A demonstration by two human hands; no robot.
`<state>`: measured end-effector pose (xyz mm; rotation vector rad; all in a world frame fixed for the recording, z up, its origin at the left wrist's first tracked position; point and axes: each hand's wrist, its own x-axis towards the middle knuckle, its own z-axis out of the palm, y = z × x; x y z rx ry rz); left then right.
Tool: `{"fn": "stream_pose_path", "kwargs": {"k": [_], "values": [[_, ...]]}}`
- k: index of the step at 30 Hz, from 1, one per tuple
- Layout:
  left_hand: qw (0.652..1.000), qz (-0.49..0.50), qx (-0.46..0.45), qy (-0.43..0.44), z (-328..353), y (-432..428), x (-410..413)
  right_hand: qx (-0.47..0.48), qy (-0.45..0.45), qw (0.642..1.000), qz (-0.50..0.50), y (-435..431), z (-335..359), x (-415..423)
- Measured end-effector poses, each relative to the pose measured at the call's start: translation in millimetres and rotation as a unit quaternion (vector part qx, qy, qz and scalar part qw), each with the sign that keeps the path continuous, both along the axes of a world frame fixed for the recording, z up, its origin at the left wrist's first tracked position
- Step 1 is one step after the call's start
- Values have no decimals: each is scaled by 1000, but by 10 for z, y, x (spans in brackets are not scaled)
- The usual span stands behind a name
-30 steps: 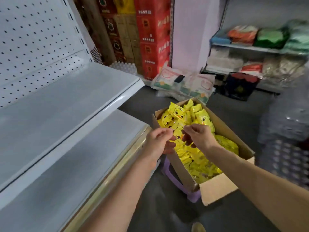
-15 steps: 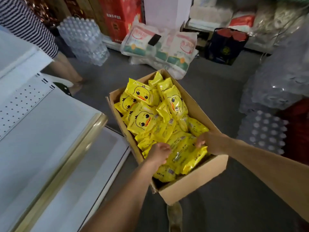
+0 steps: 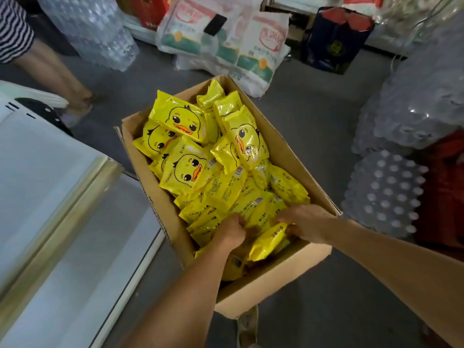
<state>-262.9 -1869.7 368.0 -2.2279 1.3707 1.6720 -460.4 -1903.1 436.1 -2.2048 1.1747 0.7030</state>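
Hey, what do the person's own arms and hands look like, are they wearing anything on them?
Nothing worn shows. The left forearm and right forearm are bare to the picture's edge, with no sleeve in view. The left hand and right hand have no gloves, and no watch, bracelet or ring is visible.

Two bare forearms (image 3: 180, 297), bare left hand (image 3: 232, 231) and right hand (image 3: 305, 223).

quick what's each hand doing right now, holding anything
Left hand: fingers curled round yellow packs at the near end of the cardboard box.
Right hand: fingers curled round yellow packs from the same bunch.
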Motion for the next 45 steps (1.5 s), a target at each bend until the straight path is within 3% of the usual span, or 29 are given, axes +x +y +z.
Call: {"fn": "stream_pose_path", "kwargs": {"k": [5, 9, 12, 14, 18, 21, 23, 30, 34, 39, 45], "values": [[995, 39, 29, 92, 58, -36, -35, 45, 2, 998, -50, -255, 210, -21], [994, 67, -13, 85, 215, 65, 120, 72, -53, 989, -119, -408, 493, -32], [977, 175, -18, 119, 355, 134, 269, 98, -92, 975, -178, -514, 672, -7], [947, 279, -32, 157, 525, 153, 369, 135, -132, 955, -229, -553, 772, 21], [851, 432, -79, 289, 957, 238, 613, 250, -244, 868, -353, -513, 1033, 221], [784, 472, -109, 388, 1289, 347, 856, 298, -297, 814, -400, -426, 1316, 525], [779, 457, -139, 406, 1469, 452, 1061, 309, -319, 800, -404, -360, 1521, 761], [766, 380, -260, 449, 2271, 950, 1662, 269, -350, 843, -307, 17, 2285, 1712], [765, 438, -293, 371, 2649, 1275, 2146, 207, -394, 849, -284, 296, 2638, 2256], [733, 488, -344, 325, 3053, 1805, 2723, 178, -425, 851, -254, 698, 3008, 2980], [675, 544, -428, 256, 3573, 2555, 3480, 271, -442, 839, -166, 1247, 3351, 3773]]}}
